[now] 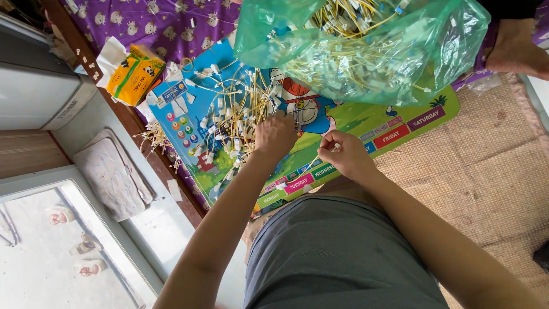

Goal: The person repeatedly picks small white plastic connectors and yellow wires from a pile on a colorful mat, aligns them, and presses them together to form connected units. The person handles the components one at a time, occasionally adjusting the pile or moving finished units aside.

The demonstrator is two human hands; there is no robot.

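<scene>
My left hand [275, 134] rests fingers-down on a loose pile of thin yellow wires with white connectors [229, 123], spread over a colourful cartoon board [354, 129]; whether it grips any is hidden. My right hand [345, 154] pinches a single yellow wire with a white connector [334, 147] between thumb and fingers, just right of the pile. A green see-through plastic bag [366, 46] stuffed with more of the same wires lies at the board's far side.
A yellow tissue pack [134, 73] lies on purple patterned cloth [166, 23] at upper left. A woven mat [486, 171] covers the floor on the right, where another person's bare foot [517, 48] rests. A doorway step and a grey floor mat [111, 171] are left.
</scene>
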